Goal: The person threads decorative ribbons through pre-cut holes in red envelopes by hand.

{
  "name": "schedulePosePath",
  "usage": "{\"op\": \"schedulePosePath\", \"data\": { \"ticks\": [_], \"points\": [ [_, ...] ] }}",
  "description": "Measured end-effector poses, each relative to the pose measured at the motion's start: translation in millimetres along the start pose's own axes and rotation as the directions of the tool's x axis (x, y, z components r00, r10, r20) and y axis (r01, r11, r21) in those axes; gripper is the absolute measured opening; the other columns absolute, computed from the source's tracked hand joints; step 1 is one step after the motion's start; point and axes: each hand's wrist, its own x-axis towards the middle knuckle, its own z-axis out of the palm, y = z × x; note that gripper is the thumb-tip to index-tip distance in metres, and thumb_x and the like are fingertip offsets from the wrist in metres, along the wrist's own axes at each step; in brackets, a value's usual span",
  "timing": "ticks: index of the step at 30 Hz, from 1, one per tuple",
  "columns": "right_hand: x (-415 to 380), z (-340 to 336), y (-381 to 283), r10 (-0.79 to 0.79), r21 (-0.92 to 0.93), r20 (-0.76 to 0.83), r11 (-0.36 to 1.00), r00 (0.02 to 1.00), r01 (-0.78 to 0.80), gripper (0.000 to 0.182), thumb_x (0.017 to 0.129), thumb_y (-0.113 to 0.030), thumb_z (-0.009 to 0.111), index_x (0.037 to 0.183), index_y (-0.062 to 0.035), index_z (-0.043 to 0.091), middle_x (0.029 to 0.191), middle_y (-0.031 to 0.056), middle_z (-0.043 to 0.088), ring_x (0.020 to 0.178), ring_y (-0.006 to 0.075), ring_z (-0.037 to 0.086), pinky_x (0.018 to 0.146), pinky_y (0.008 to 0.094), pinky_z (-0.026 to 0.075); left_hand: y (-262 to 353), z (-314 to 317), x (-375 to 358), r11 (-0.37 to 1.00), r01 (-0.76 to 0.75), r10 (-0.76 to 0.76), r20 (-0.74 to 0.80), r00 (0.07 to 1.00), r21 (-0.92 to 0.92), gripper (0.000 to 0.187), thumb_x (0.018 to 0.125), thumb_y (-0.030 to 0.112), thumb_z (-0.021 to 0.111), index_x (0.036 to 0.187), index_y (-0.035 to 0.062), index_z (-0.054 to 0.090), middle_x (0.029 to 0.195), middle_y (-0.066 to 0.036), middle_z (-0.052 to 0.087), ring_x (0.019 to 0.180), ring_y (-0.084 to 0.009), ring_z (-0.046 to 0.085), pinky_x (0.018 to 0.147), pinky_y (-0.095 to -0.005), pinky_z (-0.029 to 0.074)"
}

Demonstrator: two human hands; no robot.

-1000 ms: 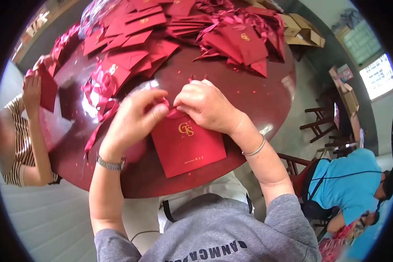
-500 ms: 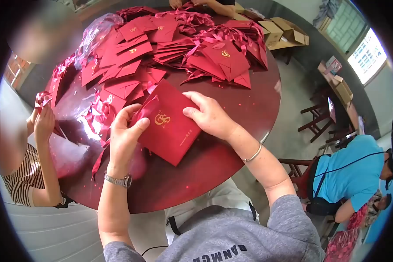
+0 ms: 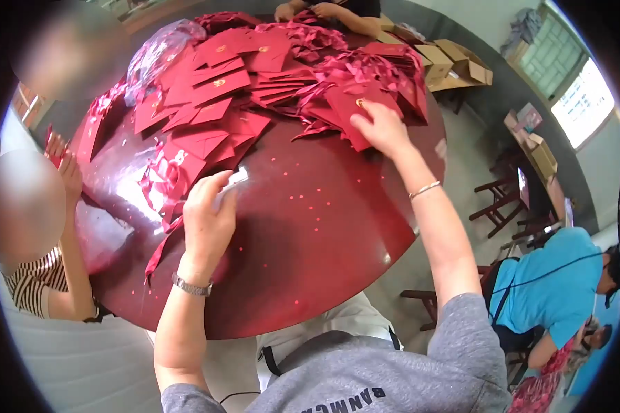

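Observation:
My left hand point(image 3: 210, 217) is over the left part of the table, fingers curved and apart, with no bag in it. Beside it lie a heap of red ribbons point(image 3: 164, 180) and flat red paper bags point(image 3: 198, 148). Farther right, my right hand point(image 3: 384, 129) reaches onto a red bag with a gold logo point(image 3: 348, 103) on the right-hand pile. Its index finger and thumb are spread apart, touching the bag's face near the logo. The other fingers are partly hidden.
The round dark red table point(image 3: 289, 275) bears small red specks and a clear plastic bag point(image 3: 162, 55). One person sits at the left, and another person's hands are at the far edge. Cardboard boxes point(image 3: 437, 65) stand back right. A person in blue point(image 3: 548, 279) is at the right.
The red bag that both hands held is out of them. My right hand has moved up and right to the pile, where the logo bag has shifted slightly towards me.

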Motion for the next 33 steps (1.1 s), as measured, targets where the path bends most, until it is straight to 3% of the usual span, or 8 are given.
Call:
{"op": "schedulePosePath", "data": {
  "ticks": [4, 8, 13, 18, 21, 22, 27, 33],
  "points": [
    [-16.6, 7.8, -42.7, 0.126, -0.355, 0.123, 0.932, 0.984, -0.075, 0.058, 0.091, -0.043, 0.054, 0.137, -0.0088, 0.046, 0.135, 0.0208, 0.051, 0.126, 0.0342, 0.048, 0.100, 0.0465, 0.043, 2.0, 3.6, -4.3, 0.988, -0.116, 0.103, 0.122, 0.987, 0.103, 0.014, 0.080, 0.005, 0.064, 0.094, 0.0035, 0.066, 0.088, -0.015, 0.066, 0.084, -0.0334, 0.064, 0.074, -0.0409, 0.052],
    [-17.3, 30.6, 4.8, -0.064, -0.151, -0.109, 0.987, 0.992, 0.047, 0.051, 0.095, -0.034, 0.054, 0.133, 0.0003, 0.050, 0.136, 0.0242, 0.050, 0.128, 0.0357, 0.046, 0.107, 0.0414, 0.036, 5.3, 10.3, -11.2, 0.960, -0.277, 0.253, 0.290, 0.923, 0.042, 0.017, 0.078, 0.006, 0.066, 0.095, 0.0024, 0.065, 0.084, -0.014, 0.064, 0.083, -0.0328, 0.063, 0.074, -0.0410, 0.051],
    [-24.7, 12.5, -73.2, -0.367, -0.174, -0.201, 0.926, 0.908, 0.336, 0.041, 0.092, -0.020, 0.059, 0.128, -0.0005, 0.055, 0.133, 0.0215, 0.053, 0.125, 0.0364, 0.049, 0.105, 0.0434, 0.038, 8.5, 15.5, -18.1, 0.947, -0.314, 0.274, 0.329, 0.904, 0.074, 0.018, 0.074, 0.003, 0.064, 0.092, 0.0037, 0.065, 0.080, -0.012, 0.063, 0.079, -0.0305, 0.063, 0.069, -0.0392, 0.051],
    [-43.5, 46.2, -197.5, -0.723, 0.330, -0.118, 0.618, 0.681, 0.714, 0.035, 0.089, -0.021, 0.056, 0.119, -0.0027, 0.061, 0.123, 0.0168, 0.060, 0.116, 0.0346, 0.055, 0.099, 0.0436, 0.043, 34.4, -5.2, -12.3, 0.868, -0.495, 0.479, -0.218, 0.850, -0.023, 0.022, 0.068, 0.001, 0.063, 0.089, 0.0067, 0.067, 0.079, -0.008, 0.064, 0.070, -0.0257, 0.062, 0.064, -0.0369, 0.050],
    [-58.9, 58.9, -264.3, -0.795, 0.589, -0.018, 0.482, 0.607, 0.649, 0.046, 0.085, -0.011, 0.060, 0.130, -0.0088, 0.055, 0.133, 0.0101, 0.053, 0.126, 0.0266, 0.048, 0.107, 0.0370, 0.037, 36.8, -9.6, -7.7, 0.812, -0.584, 0.550, -0.363, 0.753, 0.019, 0.017, 0.069, 0.011, 0.061, 0.086, 0.0087, 0.065, 0.076, -0.003, 0.061, 0.066, -0.0203, 0.060, 0.060, -0.0345, 0.048],
    [-58.7, 53.3, -282.9, -0.875, 0.357, -0.091, 0.417, 0.475, 0.836, 0.045, 0.082, -0.011, 0.062, 0.127, -0.0086, 0.057, 0.128, 0.0089, 0.056, 0.123, 0.0266, 0.050, 0.103, 0.0366, 0.039, 36.2, -14.6, -6.0, 0.802, -0.596, 0.565, -0.363, 0.740, 0.035, 0.017, 0.069, 0.011, 0.062, 0.086, 0.0091, 0.065, 0.076, -0.002, 0.061, 0.065, -0.0196, 0.060, 0.059, -0.0337, 0.047],
    [-65.1, 49.4, -283.8, -0.853, 0.423, 0.138, 0.510, 0.503, 0.749, 0.033, 0.076, -0.009, 0.068, 0.108, -0.0078, 0.060, 0.102, 0.0079, 0.062, 0.104, 0.0224, 0.058, 0.086, 0.0344, 0.046, 23.6, -19.0, 2.4, 0.850, -0.520, 0.510, -0.389, 0.767, 0.089, 0.016, 0.068, 0.012, 0.062, 0.083, 0.0101, 0.064, 0.074, -0.002, 0.060, 0.066, -0.0205, 0.059, 0.061, -0.0343, 0.046],
    [-52.9, 34.0, -208.3, -0.614, 0.762, 0.298, 0.614, 0.731, 0.206, 0.021, 0.082, -0.014, 0.063, 0.100, -0.0046, 0.063, 0.097, 0.0098, 0.063, 0.095, 0.0250, 0.062, 0.078, 0.0386, 0.050, 24.1, -16.5, -6.6, 0.960, -0.218, 0.228, -0.039, 0.973, 0.178, 0.012, 0.074, 0.006, 0.063, 0.086, 0.0056, 0.062, 0.074, -0.010, 0.061, 0.072, -0.0281, 0.062, 0.065, -0.0400, 0.050]
  ]
}}
